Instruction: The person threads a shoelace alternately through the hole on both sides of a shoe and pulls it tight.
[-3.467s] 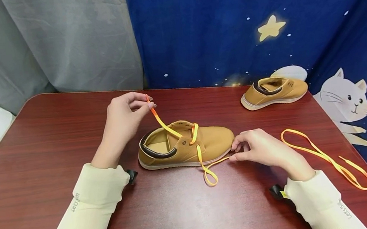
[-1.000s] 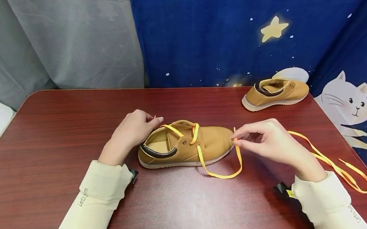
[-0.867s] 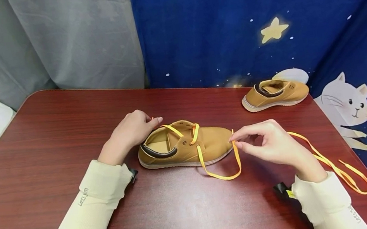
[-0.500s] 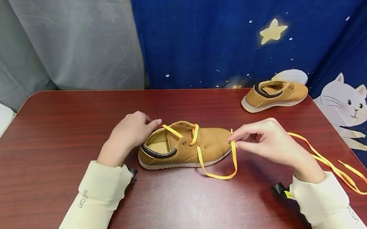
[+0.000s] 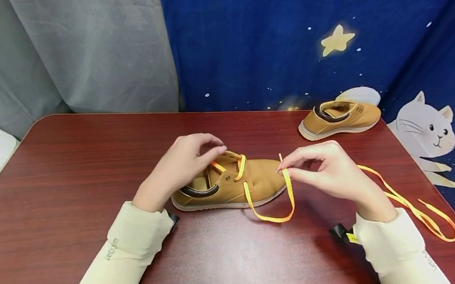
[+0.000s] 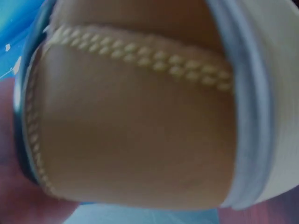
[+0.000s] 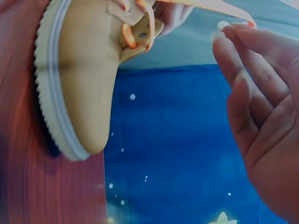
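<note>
A tan shoe (image 5: 264,175) with a dark padded collar lies on the table, toe to the right, partly threaded with a yellow-orange lace (image 5: 279,219). My left hand (image 5: 182,160) reaches over the shoe's opening, thumb and fingertips curled at the top edge of the far eyelet flap; its fingertips are partly hidden. The stitched heel (image 6: 140,126) fills the left wrist view. Beside the toe, my right hand (image 5: 323,167) pinches the lace near its end, the tip poking up above the fingers and the rest hanging in a loop to the near-side eyelet.
A second tan shoe (image 5: 340,119), unlaced, stands at the back right. Another yellow-orange lace (image 5: 421,214) lies loosely folded near the right edge of the dark red table (image 5: 63,184). A grey curtain (image 5: 101,48) and a blue starry curtain (image 5: 239,38) hang behind.
My left hand, which earlier held the other lace end up behind the shoe, has lowered and moved right to the flap. My right hand has raised its lace end and shifted slightly left.
</note>
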